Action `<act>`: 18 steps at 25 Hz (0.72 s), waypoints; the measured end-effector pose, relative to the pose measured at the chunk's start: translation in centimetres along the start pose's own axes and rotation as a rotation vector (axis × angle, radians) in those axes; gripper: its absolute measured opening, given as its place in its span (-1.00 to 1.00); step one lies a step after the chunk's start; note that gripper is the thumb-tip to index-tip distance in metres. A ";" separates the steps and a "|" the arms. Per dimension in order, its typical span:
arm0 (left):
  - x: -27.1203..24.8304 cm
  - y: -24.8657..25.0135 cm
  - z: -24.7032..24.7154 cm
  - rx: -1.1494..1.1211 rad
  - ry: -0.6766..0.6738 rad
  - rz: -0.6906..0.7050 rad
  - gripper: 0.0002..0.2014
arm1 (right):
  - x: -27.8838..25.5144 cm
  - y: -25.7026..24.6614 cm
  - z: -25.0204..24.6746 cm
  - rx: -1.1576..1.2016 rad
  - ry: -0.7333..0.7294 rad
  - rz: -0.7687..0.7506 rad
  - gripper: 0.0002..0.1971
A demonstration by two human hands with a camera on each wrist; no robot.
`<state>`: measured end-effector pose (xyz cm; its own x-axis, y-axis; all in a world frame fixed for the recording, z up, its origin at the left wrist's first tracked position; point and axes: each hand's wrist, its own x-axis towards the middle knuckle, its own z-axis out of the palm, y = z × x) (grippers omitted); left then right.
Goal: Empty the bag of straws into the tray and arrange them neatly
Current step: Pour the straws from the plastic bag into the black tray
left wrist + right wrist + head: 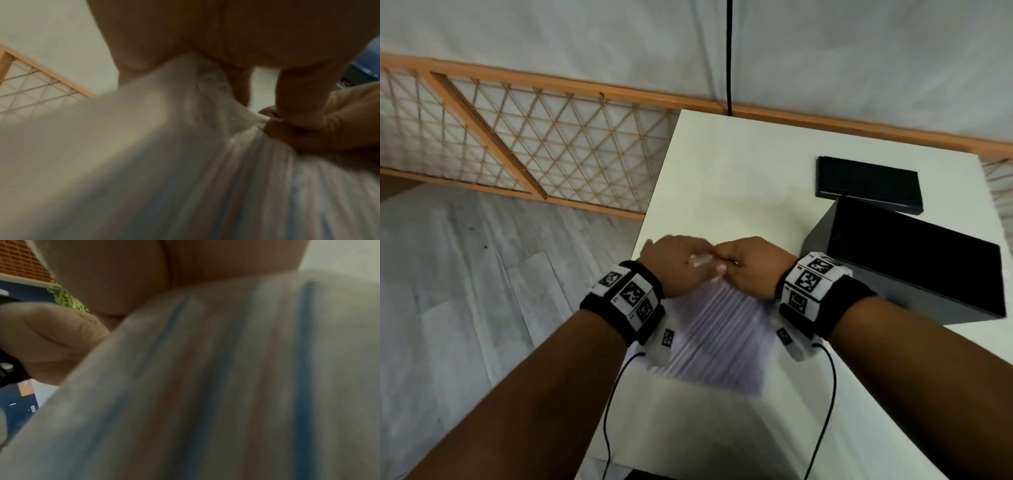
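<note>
A clear plastic bag of straws (717, 329) hangs over the white table (739, 178), blurred by motion. My left hand (678, 262) and right hand (746, 263) meet at its top edge and both pinch the plastic there. In the left wrist view the bag (164, 162) bunches up between my left fingers (300, 97) and the other hand (329, 123). The right wrist view is filled by the bag (226, 386), with blue and orange stripes of straws showing through. A black tray (868, 185) lies flat at the far right of the table.
A tall black box (914, 260) stands right beside my right wrist, in front of the tray. The table's left edge runs just past my left hand, with grey floor (465, 274) below. A wooden lattice barrier (534, 147) and a black cable (729, 58) are behind.
</note>
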<state>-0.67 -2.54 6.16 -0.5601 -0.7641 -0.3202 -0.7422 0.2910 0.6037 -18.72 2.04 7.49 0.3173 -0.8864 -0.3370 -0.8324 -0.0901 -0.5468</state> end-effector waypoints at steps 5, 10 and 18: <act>-0.1 2.0 -2.5 -0.081 0.075 0.121 -0.66 | -1.5 -0.6 -3.1 -0.051 0.105 -0.046 -0.74; 0.0 1.5 -2.9 -0.200 0.300 0.145 -0.70 | -6.3 2.6 -7.0 -0.116 0.162 0.102 -0.73; 0.6 4.5 -2.5 -0.252 0.608 -0.059 -0.70 | -7.3 2.6 -8.8 0.865 0.447 0.431 -0.80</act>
<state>-3.42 -3.13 10.45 -0.1590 -0.9850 0.0671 -0.6150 0.1520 0.7737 -27.25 4.30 15.30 -0.2686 -0.8688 -0.4161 -0.1728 0.4684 -0.8665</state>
